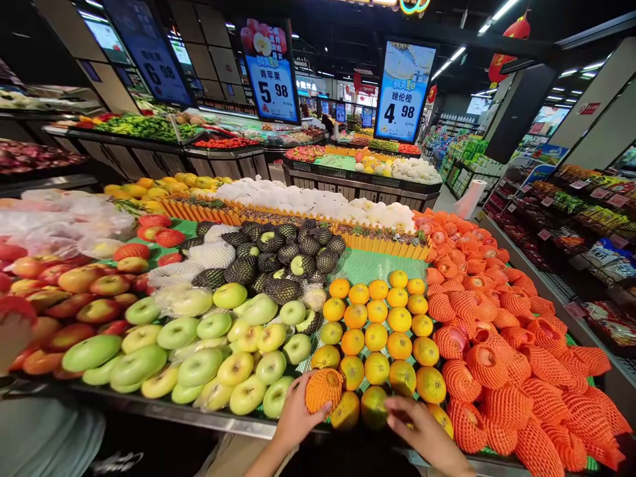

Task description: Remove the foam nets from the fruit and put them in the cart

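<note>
My left hand is curled around a fruit in an orange foam net at the front edge of the display. My right hand rests beside it, fingers stretched toward a dark-tinted orange in the front row; nothing is in its grasp. Bare oranges sit in neat rows on green mesh matting just above both hands.
Green apples lie left, red apples further left, net-wrapped fruit in orange sleeves right. Black-netted fruit and white-wrapped fruit sit behind. Price boards hang above. A grey sleeve shows at lower left.
</note>
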The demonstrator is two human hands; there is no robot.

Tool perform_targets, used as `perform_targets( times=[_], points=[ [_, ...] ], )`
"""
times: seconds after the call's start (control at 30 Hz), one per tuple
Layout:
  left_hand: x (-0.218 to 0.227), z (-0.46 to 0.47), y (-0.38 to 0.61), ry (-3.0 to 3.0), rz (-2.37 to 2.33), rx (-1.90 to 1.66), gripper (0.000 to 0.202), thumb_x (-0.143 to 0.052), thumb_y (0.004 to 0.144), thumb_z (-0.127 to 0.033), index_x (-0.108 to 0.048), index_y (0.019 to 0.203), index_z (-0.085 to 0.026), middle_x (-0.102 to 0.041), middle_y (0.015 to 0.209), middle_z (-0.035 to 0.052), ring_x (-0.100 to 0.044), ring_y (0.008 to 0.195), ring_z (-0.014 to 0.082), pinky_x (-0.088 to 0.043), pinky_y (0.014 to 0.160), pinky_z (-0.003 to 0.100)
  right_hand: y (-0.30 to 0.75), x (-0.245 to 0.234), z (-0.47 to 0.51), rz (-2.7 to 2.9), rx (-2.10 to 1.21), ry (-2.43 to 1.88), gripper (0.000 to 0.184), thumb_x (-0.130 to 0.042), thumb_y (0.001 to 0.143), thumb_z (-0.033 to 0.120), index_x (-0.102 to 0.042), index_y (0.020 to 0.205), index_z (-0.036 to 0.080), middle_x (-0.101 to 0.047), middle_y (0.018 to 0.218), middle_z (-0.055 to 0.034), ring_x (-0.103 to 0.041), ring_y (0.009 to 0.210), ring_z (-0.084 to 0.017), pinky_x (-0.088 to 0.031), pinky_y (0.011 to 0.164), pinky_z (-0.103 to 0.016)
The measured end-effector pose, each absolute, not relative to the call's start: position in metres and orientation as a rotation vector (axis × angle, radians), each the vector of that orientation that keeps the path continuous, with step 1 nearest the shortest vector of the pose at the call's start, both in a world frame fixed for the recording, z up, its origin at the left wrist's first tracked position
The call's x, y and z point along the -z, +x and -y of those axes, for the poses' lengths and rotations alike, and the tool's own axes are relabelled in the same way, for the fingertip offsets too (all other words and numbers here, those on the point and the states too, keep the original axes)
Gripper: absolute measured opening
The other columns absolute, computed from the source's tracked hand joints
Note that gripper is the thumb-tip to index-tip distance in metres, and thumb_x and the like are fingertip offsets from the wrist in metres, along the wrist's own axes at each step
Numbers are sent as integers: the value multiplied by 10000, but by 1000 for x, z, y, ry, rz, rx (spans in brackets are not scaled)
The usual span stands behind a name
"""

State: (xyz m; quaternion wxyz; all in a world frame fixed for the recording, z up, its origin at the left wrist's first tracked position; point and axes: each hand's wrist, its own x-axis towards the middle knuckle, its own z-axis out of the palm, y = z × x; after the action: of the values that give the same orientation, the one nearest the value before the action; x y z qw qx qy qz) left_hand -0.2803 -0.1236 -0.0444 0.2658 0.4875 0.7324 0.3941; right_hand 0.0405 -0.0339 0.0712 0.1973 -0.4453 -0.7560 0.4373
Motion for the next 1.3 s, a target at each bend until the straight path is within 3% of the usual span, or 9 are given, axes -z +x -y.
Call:
perform_targets(
  times=[0.1, 0.27, 0.43, 0.53, 0.7, 0.83, 0.9, 1.07, 1.3],
  points=[
    [40, 123, -266, 1235, -1903, -1170, 720, -716, 784, -686, -598, 1297, -194, -738, 1254, 167, -697, 1186, 420, -561, 1081, 610, -7, -76, 16, 2191, -1331, -980, 314, -574, 1033, 369, -792, 1249, 301, -825, 1264, -71, -779, 1152, -299, -622, 1062, -516],
    [44, 125, -262, 1191, -1726, -1296, 815, -770, 819, -726, -503, 1378, -197, -695, 1342, 171, -691, 1263, 390, -577, 1114, 527, -81, -70, -2, 2459, -1290, -760, 303, -588, 979, 159, -820, 1161, 232, -829, 1216, -93, -766, 1157, -282, -578, 1072, -437],
    [70, 131, -260, 1105, -1544, -1460, 999, -879, 743, -784, -437, 1441, -222, -605, 1445, 183, -626, 1367, 398, -535, 1206, 531, -95, -54, -4, 2522, -1283, -773, 321, -690, 934, 228, -768, 1245, 214, -793, 1222, -110, -743, 1121, -297, -573, 1020, -430],
    [75, 133, -259, 1087, -1464, -1483, 1113, -933, 695, -764, -372, 1503, -244, -542, 1514, 199, -569, 1440, 420, -488, 1262, 559, -92, -48, 1, 2495, -1365, -761, 567, -838, 778, 280, -710, 1330, 259, -790, 1231, -79, -737, 1113, -306, -566, 989, -413],
    [54, 137, -272, 1316, -1512, -1214, 1147, -848, 791, -484, -178, 1682, -214, -313, 1714, 238, -325, 1630, 429, -241, 1384, 634, -96, -42, 4, 2460, -1275, -875, 693, -916, 616, 252, -687, 1267, 319, -779, 1253, -43, -705, 1178, -360, -526, 1000, -440],
    [35, 143, -287, 1508, -1485, -967, 1112, -653, 850, -325, -33, 1770, -251, -98, 1835, 134, -32, 1717, 363, -49, 1402, 635, -99, -33, -3, 2422, -1416, -910, 740, -978, 499, 277, -695, 1182, 257, -777, 1163, -38, -712, 1071, -317, -550, 928, -401],
    [32, 139, -290, 1510, -1453, -1013, 982, -553, 924, -358, -77, 1777, -255, -146, 1836, 102, -54, 1718, 335, -82, 1408, 617, -95, -30, -4, 2372, -1393, -933, 756, -987, 485, 283, -688, 1179, 239, -770, 1182, -52, -708, 1075, -303, -560, 938, -397],
    [38, 107, -298, 1570, -1649, -1194, 571, -356, 1064, -393, -530, 1575, -208, -396, 1720, 155, -372, 1611, 346, -332, 1353, 603, -60, -40, -7, 2288, -1120, -1013, 707, -913, 571, 255, -679, 1238, 237, -758, 1282, -115, -704, 1191, -353, -561, 1055, -477],
    [29, 72, -306, 1931, -2088, -450, 910, -717, 782, -227, -449, 1647, -143, -537, 1597, 201, -444, 1501, 438, -334, 1310, 634, 27, -60, -18, 2108, -691, -1248, 643, -810, 648, 298, -682, 1277, 247, -763, 1272, -161, -694, 1241, -457, -583, 1069, -606]
  ],
)
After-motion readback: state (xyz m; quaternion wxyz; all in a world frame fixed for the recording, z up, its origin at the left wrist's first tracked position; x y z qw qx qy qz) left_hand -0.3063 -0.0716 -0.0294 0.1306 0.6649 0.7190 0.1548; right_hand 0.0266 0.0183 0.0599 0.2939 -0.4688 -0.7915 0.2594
